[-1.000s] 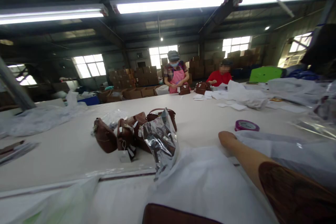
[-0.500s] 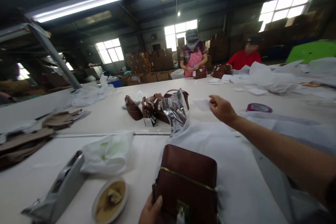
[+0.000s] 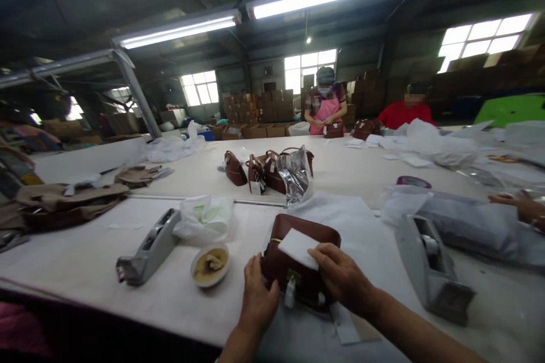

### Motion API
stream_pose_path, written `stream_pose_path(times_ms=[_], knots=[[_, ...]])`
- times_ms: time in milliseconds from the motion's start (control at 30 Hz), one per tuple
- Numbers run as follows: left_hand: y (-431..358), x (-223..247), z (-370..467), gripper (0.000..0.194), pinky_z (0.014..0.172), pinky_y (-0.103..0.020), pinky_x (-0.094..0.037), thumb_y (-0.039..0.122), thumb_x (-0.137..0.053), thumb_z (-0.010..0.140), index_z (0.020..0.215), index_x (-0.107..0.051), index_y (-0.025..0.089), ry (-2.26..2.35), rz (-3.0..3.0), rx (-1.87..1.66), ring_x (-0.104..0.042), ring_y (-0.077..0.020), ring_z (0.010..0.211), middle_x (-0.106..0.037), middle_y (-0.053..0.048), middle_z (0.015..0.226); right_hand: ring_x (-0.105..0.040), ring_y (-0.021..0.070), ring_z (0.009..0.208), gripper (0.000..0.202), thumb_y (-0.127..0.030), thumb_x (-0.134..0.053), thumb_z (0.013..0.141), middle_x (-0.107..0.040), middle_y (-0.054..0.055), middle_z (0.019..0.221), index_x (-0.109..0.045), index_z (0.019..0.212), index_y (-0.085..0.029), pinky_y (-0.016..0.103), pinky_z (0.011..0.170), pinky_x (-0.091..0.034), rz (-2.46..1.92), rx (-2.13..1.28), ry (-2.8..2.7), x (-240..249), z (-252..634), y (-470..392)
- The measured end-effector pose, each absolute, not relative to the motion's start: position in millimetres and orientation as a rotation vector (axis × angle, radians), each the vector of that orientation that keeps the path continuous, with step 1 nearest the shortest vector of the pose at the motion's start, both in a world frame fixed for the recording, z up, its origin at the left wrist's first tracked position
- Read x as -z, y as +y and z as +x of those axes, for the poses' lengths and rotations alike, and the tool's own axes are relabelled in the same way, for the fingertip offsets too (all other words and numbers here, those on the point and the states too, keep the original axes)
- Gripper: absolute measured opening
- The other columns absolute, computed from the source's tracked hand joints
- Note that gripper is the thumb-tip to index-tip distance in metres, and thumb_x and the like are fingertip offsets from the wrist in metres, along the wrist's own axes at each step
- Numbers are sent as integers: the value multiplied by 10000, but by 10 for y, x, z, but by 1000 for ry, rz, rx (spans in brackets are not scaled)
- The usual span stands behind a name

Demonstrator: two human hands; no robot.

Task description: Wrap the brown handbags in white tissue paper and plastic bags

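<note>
A dark brown bag [image 3: 276, 264] with a gold zip line and a wrapped clasp lies on white paper [image 3: 357, 227] near the table's front. My left hand [image 3: 259, 295] grips its left edge, thumb on the front. Between the thumb and fingers of my right hand [image 3: 340, 275] is a white sheet [image 3: 298, 247], lying over the upper front of the bag. Part of the bag is hidden by the sheet and my right hand.
Tape dispensers stand left [image 3: 153, 247] and right [image 3: 436, 272]. A bowl [image 3: 210, 265] sits left of the bag. Beyond are small brown bags [image 3: 272, 173], silver foil [image 3: 296, 176] and purple tape [image 3: 413, 182]. Another person's hand [image 3: 519, 207] is at far right; two people are across the table.
My right hand has come back from the far side of the table with the white sheet and brought it over the bag. The view has shifted, showing both dispensers.
</note>
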State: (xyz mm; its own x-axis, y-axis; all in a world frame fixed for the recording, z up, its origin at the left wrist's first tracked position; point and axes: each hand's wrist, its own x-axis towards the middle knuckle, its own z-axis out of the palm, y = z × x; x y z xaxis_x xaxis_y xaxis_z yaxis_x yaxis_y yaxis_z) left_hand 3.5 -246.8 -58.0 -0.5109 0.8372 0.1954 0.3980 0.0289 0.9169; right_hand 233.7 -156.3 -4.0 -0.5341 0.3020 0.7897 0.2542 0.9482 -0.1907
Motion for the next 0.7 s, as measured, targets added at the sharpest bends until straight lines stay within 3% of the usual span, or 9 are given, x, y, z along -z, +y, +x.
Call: stream_pose_path(times_ms=[67, 133, 200, 300, 367, 467, 600, 700], knots=[[-2591, 522, 27, 651, 1176, -568, -346, 197, -666, 717, 1352, -525, 179, 2014, 1643, -1350, -375, -363, 1424, -424, -187, 1496, -605, 214, 896, 477, -62, -435, 908, -647, 98, 981, -533, 1355, -196, 398, 800, -589, -389, -17, -2278, 103, 2322, -1611], [-2697, 426, 30, 615, 1154, -540, -394, 146, -619, 743, 1348, -545, 231, 1907, 1970, -1162, -439, -326, 1375, -483, -150, 1446, -587, 228, 894, 523, -50, -442, 873, -650, 100, 979, -526, 1369, -193, 424, 816, -565, -437, 3, -2411, 141, 2305, -1654], [-2759, 325, 31, 641, 1108, -510, -452, 83, -598, 714, 1324, -569, 280, 1776, 2183, -997, -507, -300, 1299, -553, -115, 1368, -573, 264, 1000, 621, -28, -473, 796, -634, 143, 1145, -506, 1394, -192, 458, 878, -530, -526, 5, -2518, 148, 2286, -1676], [-2763, 196, 18, 737, 1056, -514, -488, 31, -582, 663, 1336, -567, 331, 1696, 2371, -854, -535, -307, 1253, -570, -98, 1352, -508, 334, 1190, 763, -53, -538, 690, -448, 175, 1481, -472, 1429, -230, 518, 974, -447, -648, 5, -2651, 66, 2248, -1663], [-2732, 126, 4, 755, 1020, -501, -510, 33, -574, 686, 1365, -544, 360, 1664, 2436, -816, -558, -302, 1217, -580, -97, 1341, -497, 355, 1207, 779, -98, -569, 672, -402, 151, 1539, -469, 1428, -258, 543, 982, -408, -669, 9, -2742, -40, 2217, -1644], [-2680, 42, -13, 639, 957, -425, -543, 69, -581, 752, 1319, -589, 362, 1563, 2465, -800, -608, -265, 1114, -626, -91, 1238, -529, 334, 1129, 704, -153, -593, 691, -482, 133, 1489, -508, 1383, -252, 528, 947, -401, -633, 22, -2813, -177, 2180, -1637], [-2622, 34, -19, 425, 902, -357, -553, 176, -640, 815, 1214, -664, 323, 1477, 2448, -841, -627, -236, 1037, -632, -89, 1158, -564, 280, 997, 427, -172, -550, 813, -627, 133, 1298, -611, 1234, -205, 479, 889, -448, -533, 72, -2750, -158, 2195, -1641], [-2550, 142, 15, 288, 860, -341, -555, 250, -642, 856, 1138, -695, 275, 1503, 2431, -903, -630, -222, 978, -629, -95, 1086, -583, 264, 1011, 385, -133, -502, 861, -669, 133, 1195, -602, 1232, -165, 450, 903, -504, -453, 32, -2532, -91, 2259, -1607]])
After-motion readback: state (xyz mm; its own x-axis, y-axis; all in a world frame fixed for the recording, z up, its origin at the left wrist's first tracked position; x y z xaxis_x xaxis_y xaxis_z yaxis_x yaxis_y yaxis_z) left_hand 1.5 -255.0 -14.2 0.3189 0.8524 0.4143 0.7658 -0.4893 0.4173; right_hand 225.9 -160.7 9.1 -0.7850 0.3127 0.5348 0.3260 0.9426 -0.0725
